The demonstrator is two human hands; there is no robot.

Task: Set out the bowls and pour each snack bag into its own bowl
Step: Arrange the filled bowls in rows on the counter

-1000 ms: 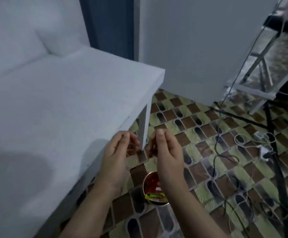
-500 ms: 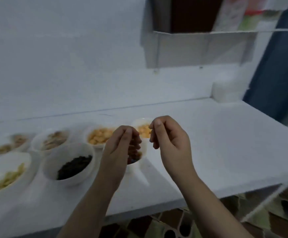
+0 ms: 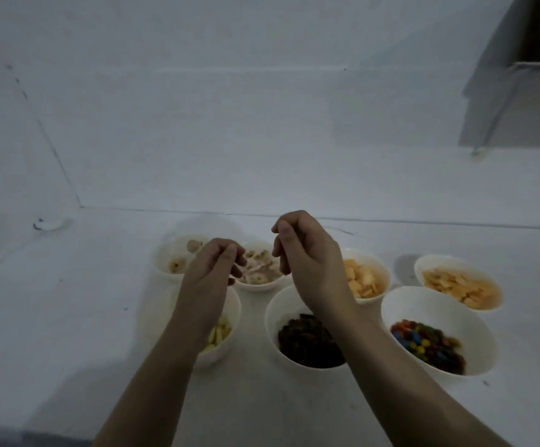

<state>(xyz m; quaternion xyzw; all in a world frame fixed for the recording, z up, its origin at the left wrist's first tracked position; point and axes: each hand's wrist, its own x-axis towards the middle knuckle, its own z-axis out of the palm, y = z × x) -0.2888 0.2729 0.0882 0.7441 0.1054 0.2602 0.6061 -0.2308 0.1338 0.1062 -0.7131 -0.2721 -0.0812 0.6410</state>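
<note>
Both hands hover with nothing in either grip: our left hand (image 3: 212, 269) and right hand (image 3: 307, 262) have fingers loosely curled, thumb near fingertips, holding no bag. Six filled bowls sit on the white desk (image 3: 68, 317) just below and beyond them. Largest first: candy bowl (image 3: 439, 330) off to the right, dark-snack bowl (image 3: 307, 333) under our right wrist, then yellow-chip bowl (image 3: 217, 333) under the left. Back row: orange-cracker bowls (image 3: 459, 282) (image 3: 363, 275) and two pale-snack bowls (image 3: 259, 269) (image 3: 175, 259). Right hand is nearer most bowls. No bags, labels or writing visible. Task looks near done.
</note>
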